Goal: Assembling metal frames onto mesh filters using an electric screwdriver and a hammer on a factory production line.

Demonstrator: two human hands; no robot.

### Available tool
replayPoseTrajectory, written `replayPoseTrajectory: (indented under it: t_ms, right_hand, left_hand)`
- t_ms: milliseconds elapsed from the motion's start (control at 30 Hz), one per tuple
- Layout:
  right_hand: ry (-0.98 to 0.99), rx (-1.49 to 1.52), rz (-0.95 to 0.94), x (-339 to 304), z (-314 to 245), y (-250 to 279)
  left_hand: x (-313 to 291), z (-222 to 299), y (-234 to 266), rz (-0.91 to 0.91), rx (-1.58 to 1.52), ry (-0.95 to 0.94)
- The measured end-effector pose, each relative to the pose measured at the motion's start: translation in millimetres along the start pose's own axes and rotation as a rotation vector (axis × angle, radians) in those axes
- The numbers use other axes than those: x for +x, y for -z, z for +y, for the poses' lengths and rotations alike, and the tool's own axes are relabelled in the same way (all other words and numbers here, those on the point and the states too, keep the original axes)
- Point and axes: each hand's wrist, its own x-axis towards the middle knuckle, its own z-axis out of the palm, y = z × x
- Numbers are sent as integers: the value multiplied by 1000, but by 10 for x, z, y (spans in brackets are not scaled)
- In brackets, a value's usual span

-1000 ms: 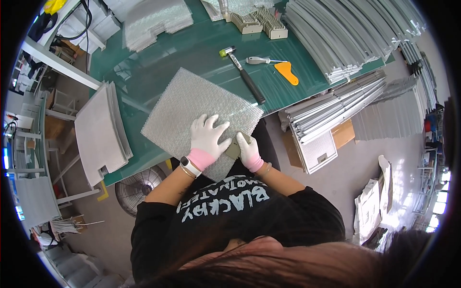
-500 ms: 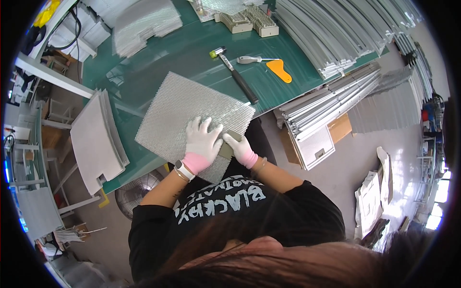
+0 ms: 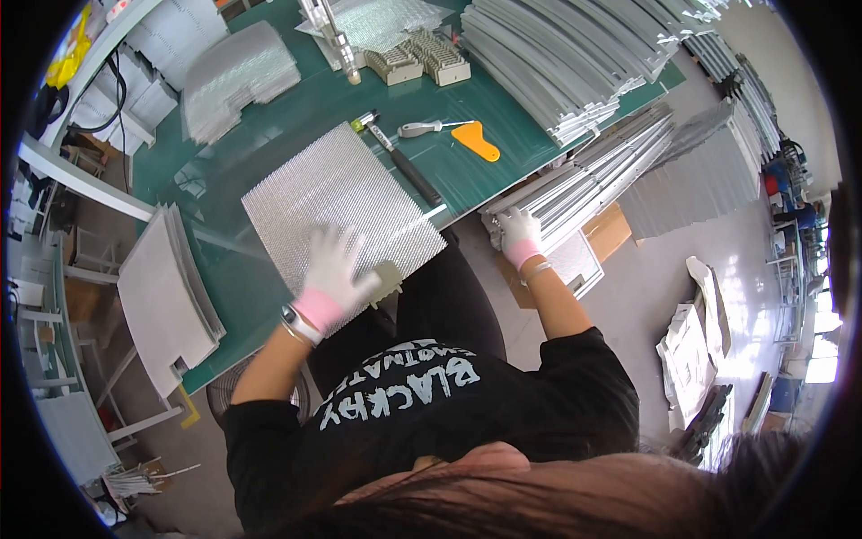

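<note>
A silvery honeycomb-mesh panel (image 3: 359, 184) lies at the table's near edge, its near corner over my lap. My left hand (image 3: 332, 269), in a white glove with a pink cuff, rests on it, blurred, with fingers spread. Beside its thumb, a small flat olive-green piece (image 3: 388, 280) sits at the panel's near edge. My right hand (image 3: 521, 235), gloved alike, is off to the right at the near ends of a stack of long aluminium strips (image 3: 588, 184). Its fingers curl over the strip ends; the fingertips are partly hidden.
A mallet (image 3: 409, 166), a screwdriver (image 3: 422, 129) and an orange scraper (image 3: 476, 142) lie beyond the panel on the green table (image 3: 296, 108). More strips (image 3: 539, 72) are piled at the far right. Pale sheets (image 3: 166, 296) stand at the left edge; beige blocks (image 3: 417, 58) sit farther back.
My right hand has left the olive-green piece and moved right to the aluminium strips. My left hand has shifted slightly on the panel. The whole view has shifted, revealing a metal tool at the back.
</note>
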Motion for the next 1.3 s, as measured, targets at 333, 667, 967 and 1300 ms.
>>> replayPoseTrajectory:
  t_ms: [333, 667, 967, 1300]
  right_hand:
    - [469, 216, 114, -28, 345, 92]
    - [1032, 504, -217, -388, -1784, 1991]
    - [101, 2005, -574, -669, -1294, 726]
    - [-229, 2518, 786, -27, 433, 1939]
  left_hand:
    - [-213, -248, 92, -48, 23, 190]
    - [284, 1075, -657, 131, -1491, 105]
    - [-508, 28, 444, 725, -1992, 487]
    - [-1704, -462, 920, 871, -1169, 693]
